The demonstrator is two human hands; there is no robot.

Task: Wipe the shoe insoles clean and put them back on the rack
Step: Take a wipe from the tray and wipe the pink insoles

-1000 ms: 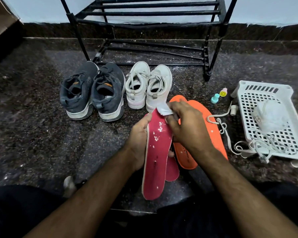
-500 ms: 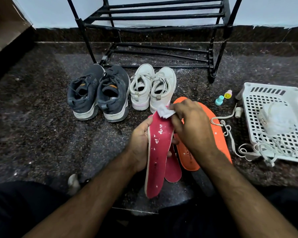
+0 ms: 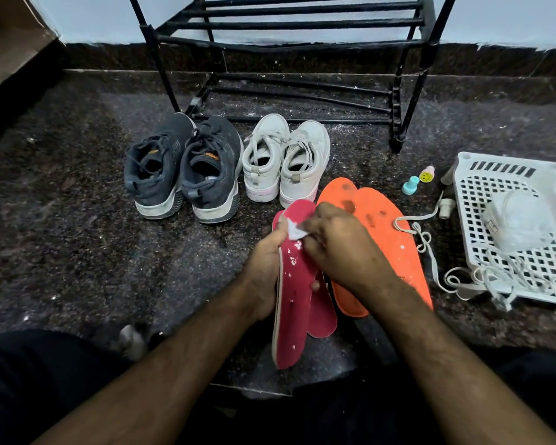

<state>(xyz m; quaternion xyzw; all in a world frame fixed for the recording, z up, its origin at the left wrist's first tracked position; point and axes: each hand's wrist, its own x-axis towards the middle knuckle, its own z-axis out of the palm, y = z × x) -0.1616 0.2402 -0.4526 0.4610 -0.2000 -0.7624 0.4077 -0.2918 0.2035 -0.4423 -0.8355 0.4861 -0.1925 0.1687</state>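
Note:
My left hand (image 3: 264, 277) grips a pink insole (image 3: 294, 303) speckled with white flecks, holding it upright above the floor. My right hand (image 3: 341, 248) pinches a small white wipe (image 3: 294, 232) against the upper part of that insole. A second pink insole (image 3: 323, 313) lies on the floor behind it. Two orange insoles (image 3: 382, 226) with dark stains lie to the right. The black shoe rack (image 3: 289, 46) stands against the wall ahead.
Dark grey sneakers (image 3: 182, 168) and white sneakers (image 3: 286, 159) stand before the rack. At right sits a white plastic basket (image 3: 507, 175) holding a white pack and laces (image 3: 430, 252) spilling out. Two small bottles (image 3: 418, 181) stand near it. Granite floor all round.
My right hand has slid the wipe down from the insole's tip onto its upper surface. The view has shifted slightly.

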